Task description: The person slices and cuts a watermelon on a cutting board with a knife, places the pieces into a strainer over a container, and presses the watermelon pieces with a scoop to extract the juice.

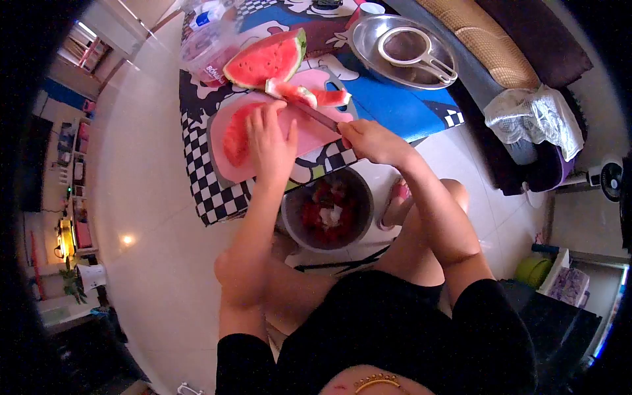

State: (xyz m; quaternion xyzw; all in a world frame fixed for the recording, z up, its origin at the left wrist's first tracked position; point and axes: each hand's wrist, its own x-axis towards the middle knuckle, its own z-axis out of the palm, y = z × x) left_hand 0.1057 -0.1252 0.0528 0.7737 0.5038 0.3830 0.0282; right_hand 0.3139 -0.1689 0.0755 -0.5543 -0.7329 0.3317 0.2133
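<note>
My right hand (376, 141) is wrapped round the handle of a knife (320, 119). Its blade points up and left over the pink cutting board (309, 139), close to some cut rind pieces (332, 98). My left hand (268, 139) rests with fingers stretched and thumb apart at the edge of a red watermelon slab (236, 141) lying on the board. The fingers partly cover that slab. Behind them, a large watermelon wedge (268, 60) with its green rind stands at the board's far edge.
A steel bowl (368, 49) with a strainer (405, 47) across it sits at the table's far right. A clear plastic container (209, 56) stands at the far left. Below the table edge, a grey bucket (294, 227) holds red pieces and something white. A sofa (484, 85) runs along the right.
</note>
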